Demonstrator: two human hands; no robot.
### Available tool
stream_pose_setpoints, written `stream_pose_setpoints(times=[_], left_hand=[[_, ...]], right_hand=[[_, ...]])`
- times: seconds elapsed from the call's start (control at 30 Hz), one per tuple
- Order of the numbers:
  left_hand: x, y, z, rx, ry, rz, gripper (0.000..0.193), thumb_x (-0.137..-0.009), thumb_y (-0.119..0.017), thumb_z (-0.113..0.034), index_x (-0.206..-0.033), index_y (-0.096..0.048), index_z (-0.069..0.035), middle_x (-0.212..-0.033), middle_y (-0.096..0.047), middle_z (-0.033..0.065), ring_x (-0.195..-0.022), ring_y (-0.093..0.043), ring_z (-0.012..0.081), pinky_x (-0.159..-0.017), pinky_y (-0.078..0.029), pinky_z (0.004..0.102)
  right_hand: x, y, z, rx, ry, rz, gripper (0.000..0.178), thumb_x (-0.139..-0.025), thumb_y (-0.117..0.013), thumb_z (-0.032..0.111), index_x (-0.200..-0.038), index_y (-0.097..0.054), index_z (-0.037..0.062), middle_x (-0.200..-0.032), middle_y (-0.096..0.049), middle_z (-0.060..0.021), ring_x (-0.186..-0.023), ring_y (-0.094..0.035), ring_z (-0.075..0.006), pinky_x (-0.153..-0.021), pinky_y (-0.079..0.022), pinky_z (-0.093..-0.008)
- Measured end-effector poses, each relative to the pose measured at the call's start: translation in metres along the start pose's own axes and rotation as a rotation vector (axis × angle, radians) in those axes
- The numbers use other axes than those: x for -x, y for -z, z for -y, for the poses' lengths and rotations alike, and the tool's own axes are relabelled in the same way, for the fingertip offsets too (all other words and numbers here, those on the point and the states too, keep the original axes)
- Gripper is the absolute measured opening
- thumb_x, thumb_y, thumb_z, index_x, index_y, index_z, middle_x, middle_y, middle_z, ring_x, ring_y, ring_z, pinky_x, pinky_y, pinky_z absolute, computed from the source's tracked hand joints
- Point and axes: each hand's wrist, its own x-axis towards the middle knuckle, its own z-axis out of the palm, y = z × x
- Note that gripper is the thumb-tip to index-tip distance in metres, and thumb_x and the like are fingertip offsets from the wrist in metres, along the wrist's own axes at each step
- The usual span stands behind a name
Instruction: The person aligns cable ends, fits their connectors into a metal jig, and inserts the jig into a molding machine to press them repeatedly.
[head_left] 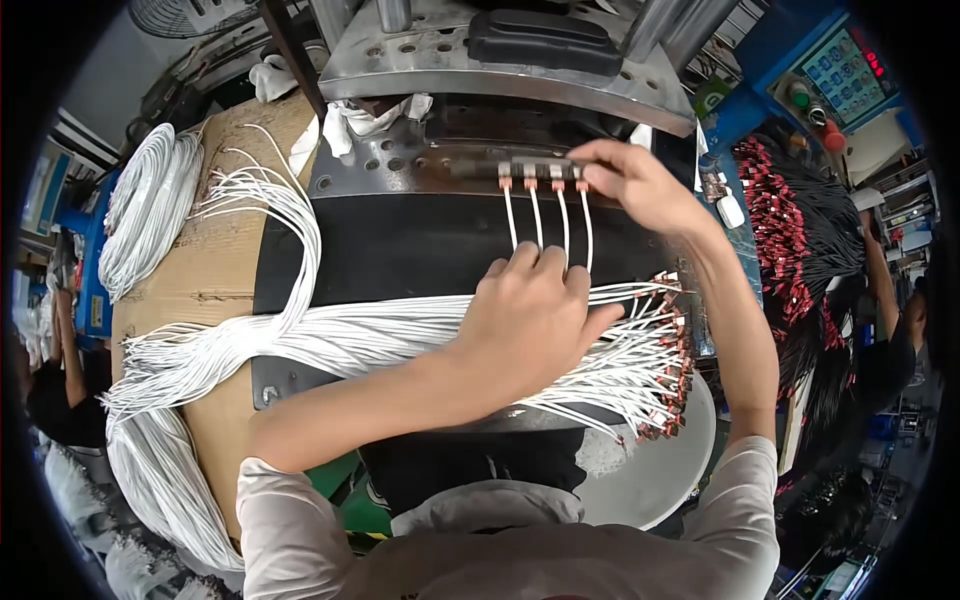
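Observation:
Several white cables [538, 218] run from a narrow dark metal bar [545, 171] down to my left hand [525, 315]. Its bent fingers hold them side by side over the black work surface. Red-and-white ends of these cables sit in a row at the bar. At the bar's right end, my right hand [640, 183] pinches it between thumb and fingers. The bar's left part looks smeared. Beneath my left hand and wrist lies a thick bundle of white cables [390, 328], partly hidden by the forearm. Its right ends carry many small red and brown tips [670, 365].
Behind stands a metal press frame [430, 70] with a black block [545, 42]. Coiled white cables [150, 210] lie on cardboard [235, 270] at left. A white tub [690, 455] stands below right. Black cables with red ends [790, 240] and a blue control panel [845, 75] are further right.

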Motion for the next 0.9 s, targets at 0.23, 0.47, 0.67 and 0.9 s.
stream_pose_setpoints(times=[0.23, 0.47, 0.67, 0.9], left_hand=[[-0.08, -0.021, 0.094, -0.082, -0.097, -0.309, 0.023, -0.087, -0.062, -0.018, -0.072, -0.065, 0.0, -0.073, -0.067, 0.0181, -0.07, -0.067, 0.0344, -0.066, -0.056, 0.0435], [-0.083, -0.008, 0.121, -0.149, 0.037, -0.134, 0.027, -0.091, -0.06, -0.024, -0.077, -0.066, -0.001, -0.076, -0.068, 0.02, -0.072, -0.068, 0.0389, -0.065, -0.056, 0.0474], [-0.095, -0.013, 0.115, -0.149, 0.091, -0.055, 0.026, -0.086, -0.067, -0.028, -0.084, -0.068, -0.002, -0.075, -0.068, 0.0169, -0.072, -0.069, 0.0363, -0.067, -0.057, 0.0457], [-0.003, 0.029, 0.072, -0.121, 0.002, -0.225, 0.035, -0.084, -0.076, -0.027, -0.105, -0.065, -0.002, -0.098, -0.066, 0.0153, -0.093, -0.064, 0.0326, -0.081, -0.054, 0.0397]], right_hand=[[-0.121, 0.057, -0.106, 0.539, 0.44, -0.507, 0.027, -0.097, -0.059, 0.028, -0.114, -0.065, 0.0073, -0.104, -0.067, -0.0064, -0.1, -0.062, -0.0183, -0.087, -0.052, -0.0343], [-0.124, 0.04, -0.093, 1.823, 0.437, -0.665, 0.031, -0.1, -0.05, 0.03, -0.125, -0.061, 0.0161, -0.117, -0.067, -0.0022, -0.106, -0.063, -0.017, -0.094, -0.049, -0.0302], [-0.117, 0.044, -0.076, 1.501, 0.594, -0.74, 0.036, -0.1, -0.051, 0.033, -0.125, -0.063, 0.0103, -0.121, -0.065, -0.0079, -0.11, -0.062, -0.0233, -0.096, -0.048, -0.0334], [0.06, -0.045, 0.06, 0.127, 0.264, -0.031, 0.033, -0.096, -0.063, 0.016, -0.126, -0.063, 0.0024, -0.122, -0.062, -0.0115, -0.087, -0.06, -0.0149, -0.077, -0.049, -0.0294]])
